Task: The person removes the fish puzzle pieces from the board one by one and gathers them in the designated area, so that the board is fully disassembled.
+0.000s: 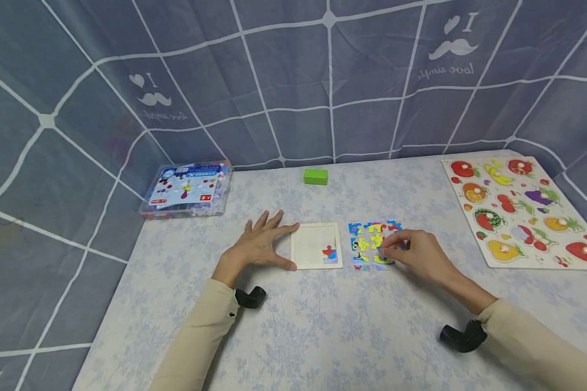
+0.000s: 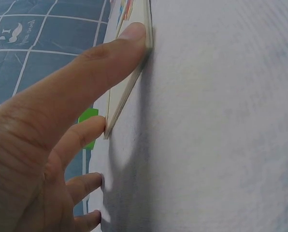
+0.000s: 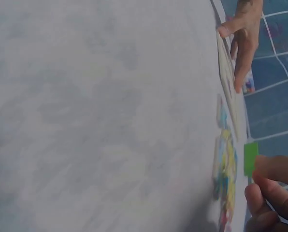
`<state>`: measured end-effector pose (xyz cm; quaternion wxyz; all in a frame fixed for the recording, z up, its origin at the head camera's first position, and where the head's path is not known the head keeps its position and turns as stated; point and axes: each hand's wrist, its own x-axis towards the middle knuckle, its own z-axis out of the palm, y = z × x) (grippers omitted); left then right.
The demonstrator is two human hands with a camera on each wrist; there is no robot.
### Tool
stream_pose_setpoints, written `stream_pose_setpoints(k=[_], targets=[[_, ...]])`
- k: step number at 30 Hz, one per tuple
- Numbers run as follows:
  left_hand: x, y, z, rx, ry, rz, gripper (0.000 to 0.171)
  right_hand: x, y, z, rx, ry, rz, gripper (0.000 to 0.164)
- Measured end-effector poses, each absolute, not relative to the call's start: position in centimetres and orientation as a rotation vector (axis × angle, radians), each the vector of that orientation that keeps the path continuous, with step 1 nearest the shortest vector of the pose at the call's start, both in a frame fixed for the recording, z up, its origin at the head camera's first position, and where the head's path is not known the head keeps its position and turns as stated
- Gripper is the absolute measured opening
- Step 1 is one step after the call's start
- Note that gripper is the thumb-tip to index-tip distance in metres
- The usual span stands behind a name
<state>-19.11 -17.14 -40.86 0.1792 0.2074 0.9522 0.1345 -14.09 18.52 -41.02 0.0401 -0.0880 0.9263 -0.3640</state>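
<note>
A pale puzzle tray (image 1: 313, 244) lies on the table with one colourful piece (image 1: 330, 254) in its lower right corner. My left hand (image 1: 261, 244) is spread at the tray's left side, thumb on the near corner and index finger on the far corner; the left wrist view shows this thumb (image 2: 120, 53) against the tray edge. Right of the tray lie several loose jigsaw pieces (image 1: 361, 244), blue and yellow. Over their right part is my right hand (image 1: 420, 255), thumb and fingers drawn together. Whether a piece is between those fingertips cannot be made out.
A green block (image 1: 315, 176) sits behind the tray. At the back left is a clear plastic box (image 1: 188, 190) with a printed label. A fruit peg board (image 1: 523, 214) lies at the right. Grey-blue checked curtain (image 1: 293, 81) borders the table's back and sides.
</note>
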Motion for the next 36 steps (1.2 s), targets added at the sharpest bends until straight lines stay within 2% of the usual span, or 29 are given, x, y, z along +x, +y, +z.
stream_pose_setpoints(k=[4,8,12,15,23,32,36], targets=[[-19.2,-17.2,-40.9,0.581,2.693,0.376,0.102,-15.0,16.5,-40.8,-0.429,2.801,-1.14,0.01],[-19.2,-17.1,-41.0,0.585,2.697,0.37,0.102,-15.6,13.9,-40.8,-0.615,2.716,-1.101,0.019],[-19.1,-16.9,-41.1,0.589,2.694,0.369,0.102,-16.0,11.9,-41.1,-0.712,2.688,-1.013,0.028],[-19.0,-16.9,-41.0,0.589,2.689,0.368,0.102,-16.1,11.1,-41.2,-0.759,2.695,-0.988,0.027],[-19.1,-17.0,-40.7,0.592,2.693,0.353,0.102,-16.3,10.6,-41.2,-0.787,2.677,-1.028,0.021],[-19.2,-17.0,-40.8,0.587,2.682,0.367,0.102,-16.5,10.6,-41.1,-0.698,2.507,-1.293,0.015],[-19.2,-17.1,-40.8,0.58,2.687,0.368,0.102,-16.3,10.6,-41.0,-0.716,2.472,-1.342,0.018]])
